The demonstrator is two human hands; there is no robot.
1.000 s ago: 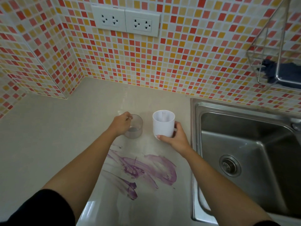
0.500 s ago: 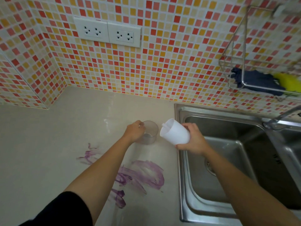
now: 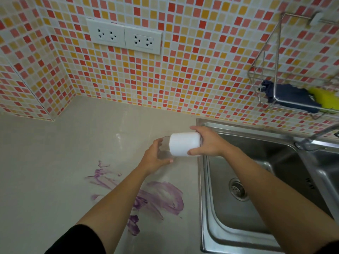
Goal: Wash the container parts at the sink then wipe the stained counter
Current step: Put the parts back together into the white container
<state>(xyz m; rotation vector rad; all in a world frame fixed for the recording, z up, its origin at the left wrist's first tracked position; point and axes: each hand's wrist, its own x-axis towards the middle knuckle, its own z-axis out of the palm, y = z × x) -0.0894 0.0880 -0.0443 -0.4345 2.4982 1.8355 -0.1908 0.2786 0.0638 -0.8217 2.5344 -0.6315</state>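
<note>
The white container (image 3: pixel 184 143) lies on its side in the right hand (image 3: pixel 209 142), whose fingers wrap round it. Its long axis runs left to right over the surface's (image 3: pixel 55 162) right edge. Its left end meets the clear cup (image 3: pixel 163 153), which the left hand (image 3: pixel 153 160) grips. The sink (image 3: pixel 203 198) is just to the right, nearer the right hand.

One view is given, taken from a wide-angle camera worn on the head. The scene is looked at forward and steeply downward, from above the near edge of the bench (image 3: pixel 55 153). The tiled wall (image 3: pixel 183 70) is faced at the top, its lines bowed by the lens. The sink (image 3: pixel 204 198) is kept at the right. Both forearms are seen entering from the bottom edge, and the left hand (image 3: pixel 154 158) and right hand (image 3: pixel 209 142), with the clear cup (image 3: pixel 164 151) and white container (image 3: pixel 184 143) gripped in them, are framed near the middle.
</note>
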